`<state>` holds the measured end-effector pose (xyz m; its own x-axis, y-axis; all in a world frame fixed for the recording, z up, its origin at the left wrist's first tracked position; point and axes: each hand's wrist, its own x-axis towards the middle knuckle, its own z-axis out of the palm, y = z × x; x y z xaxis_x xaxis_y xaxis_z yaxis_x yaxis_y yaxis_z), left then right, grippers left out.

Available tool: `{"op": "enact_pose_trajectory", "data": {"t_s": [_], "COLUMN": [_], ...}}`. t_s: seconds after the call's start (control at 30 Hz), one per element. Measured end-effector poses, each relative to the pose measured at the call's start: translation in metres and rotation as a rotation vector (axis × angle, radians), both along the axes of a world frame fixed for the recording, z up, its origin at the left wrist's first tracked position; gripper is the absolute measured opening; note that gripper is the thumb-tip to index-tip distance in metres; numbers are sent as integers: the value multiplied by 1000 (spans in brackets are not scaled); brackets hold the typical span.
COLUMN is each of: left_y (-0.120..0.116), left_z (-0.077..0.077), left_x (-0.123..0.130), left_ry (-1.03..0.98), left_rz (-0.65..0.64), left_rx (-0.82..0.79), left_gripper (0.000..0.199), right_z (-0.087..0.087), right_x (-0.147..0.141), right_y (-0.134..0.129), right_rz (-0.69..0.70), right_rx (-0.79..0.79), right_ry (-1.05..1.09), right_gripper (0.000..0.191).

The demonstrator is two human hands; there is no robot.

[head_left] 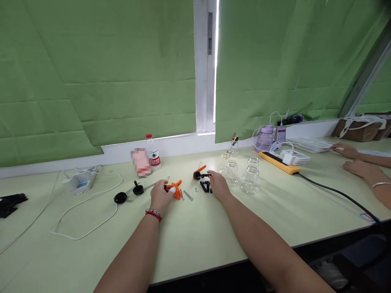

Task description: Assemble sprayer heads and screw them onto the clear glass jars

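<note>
My left hand (161,196) is closed at a cluster of orange plastic pieces (177,194), its fingers curled round one of them. Part of that grip is hidden. Across from it, my right hand (218,184) pinches a black plastic piece with a round end (197,175). An orange piece (201,168) shows just behind that round end. Small black parts (204,186) lie under the right fingers. Between both hands lie metal bolts (188,195) and tiny metal bits (196,190). Left of my left hand are two black round pieces with rods (120,197).
Clear glass jars (250,179) stand right of my right hand. Behind are a yellow power strip (279,163), a purple bottle (265,139) and a water bottle (153,152). A white cable (88,237) loops across the left table. Another person's hands (356,165) rest at far right.
</note>
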<state>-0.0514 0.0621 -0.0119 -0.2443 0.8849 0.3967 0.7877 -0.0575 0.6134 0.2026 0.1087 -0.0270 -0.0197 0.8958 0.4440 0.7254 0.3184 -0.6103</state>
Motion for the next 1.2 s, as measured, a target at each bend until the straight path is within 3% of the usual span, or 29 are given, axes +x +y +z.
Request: {"op": "enact_pose_trajectory", "data": {"t_s": [0.4, 1.2], "left_y": [2, 1], "left_z": [-4, -1], "left_x": [-2, -2], "left_ry": [-7, -36], "left_rz": [-15, -15], "left_rx": [24, 12], "left_gripper": [27, 23], "right_z": [-8, -9], "right_x": [8, 7], "right_y": [12, 0], "right_rz": [-43, -188], "right_rx": [-43, -193], "right_ry": [111, -7], "right_gripper": [27, 13]}}
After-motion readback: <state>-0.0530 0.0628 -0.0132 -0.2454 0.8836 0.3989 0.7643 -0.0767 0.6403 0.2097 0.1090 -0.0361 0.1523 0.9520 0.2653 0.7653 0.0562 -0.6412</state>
